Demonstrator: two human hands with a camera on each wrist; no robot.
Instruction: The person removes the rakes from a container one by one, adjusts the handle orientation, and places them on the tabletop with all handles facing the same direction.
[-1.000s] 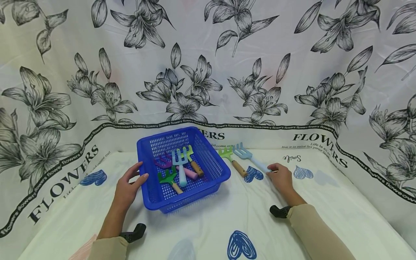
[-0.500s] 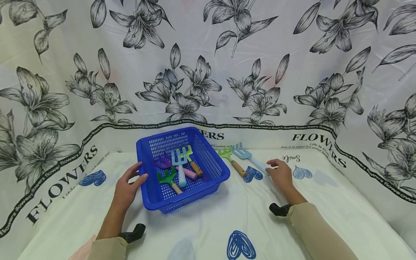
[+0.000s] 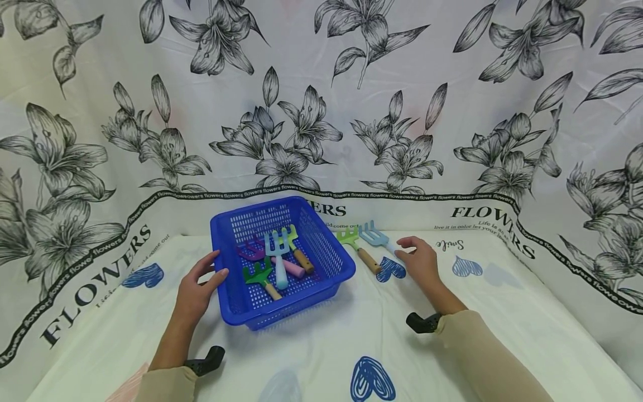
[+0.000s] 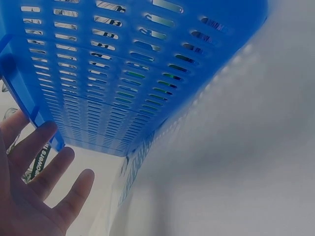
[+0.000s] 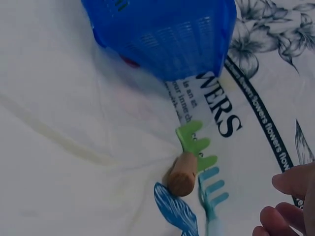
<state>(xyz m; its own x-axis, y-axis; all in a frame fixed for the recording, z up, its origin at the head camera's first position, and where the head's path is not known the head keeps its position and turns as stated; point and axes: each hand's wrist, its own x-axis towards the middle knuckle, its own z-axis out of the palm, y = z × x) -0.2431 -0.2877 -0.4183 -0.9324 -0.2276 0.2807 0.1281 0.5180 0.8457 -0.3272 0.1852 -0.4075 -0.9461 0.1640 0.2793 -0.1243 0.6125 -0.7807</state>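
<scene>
A blue slotted basket (image 3: 261,204) stands on the cloth-covered table and holds several small toy rakes and forks (image 3: 278,252). My left hand (image 3: 215,269) rests against the basket's left rim with its fingers straight; the left wrist view shows those fingers (image 4: 47,167) beside the basket wall (image 4: 113,73). Right of the basket lie a green rake with a wooden handle (image 3: 355,244) and a light-blue rake (image 3: 375,237). My right hand (image 3: 413,255) hovers over the light-blue rake's handle, fingers loosely curved and gripping nothing. The right wrist view shows both rakes (image 5: 194,142) (image 5: 212,194) and my fingertips (image 5: 290,184).
A white cloth printed with black lilies, "FLOWERS" lettering and blue hearts (image 3: 370,377) covers the table and rises as a backdrop behind and to both sides. Black wrist mounts (image 3: 424,322) sit on both arms.
My right hand has slid left and forward along the light-blue rake's handle, from its end towards its head. The rakes, the basket and my left hand have stayed put.
</scene>
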